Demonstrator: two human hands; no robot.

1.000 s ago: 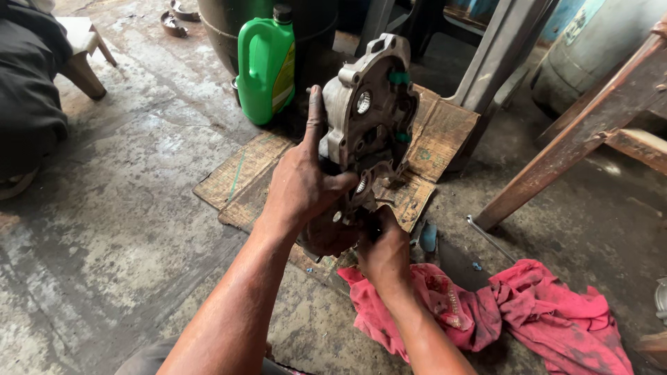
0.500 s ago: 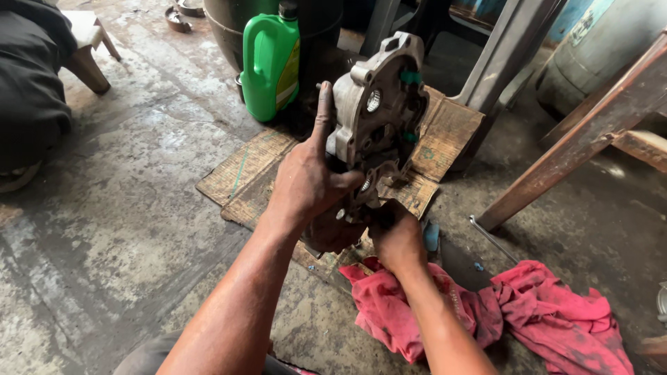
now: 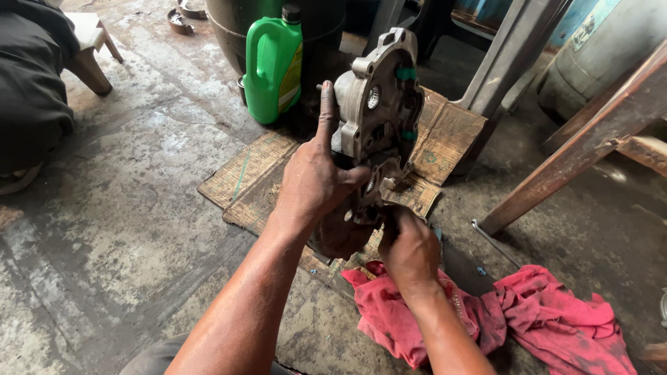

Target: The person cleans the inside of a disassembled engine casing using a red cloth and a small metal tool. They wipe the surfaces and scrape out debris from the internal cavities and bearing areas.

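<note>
A grey cast-metal engine casing [image 3: 379, 114] stands upright on a flattened piece of cardboard [image 3: 246, 173] on the concrete floor. My left hand [image 3: 316, 184] grips its left side, index finger pointing up along the edge and thumb pressed on the front. My right hand [image 3: 410, 250] is closed at the casing's lower edge, fingers curled under it; what they hold is hidden. A red rag [image 3: 549, 323] lies crumpled on the floor just under and to the right of my right hand.
A green plastic oil jug [image 3: 272, 66] stands behind the casing beside a dark drum [image 3: 236, 21]. Rusty metal stand legs [image 3: 590, 132] slant in at right. A thin metal rod [image 3: 497, 243] lies by the rag. A small wooden stool [image 3: 90, 48] is at far left.
Both hands have stayed on the casing. The view has shifted slightly, and my right hand has moved a little under the casing's lower edge.
</note>
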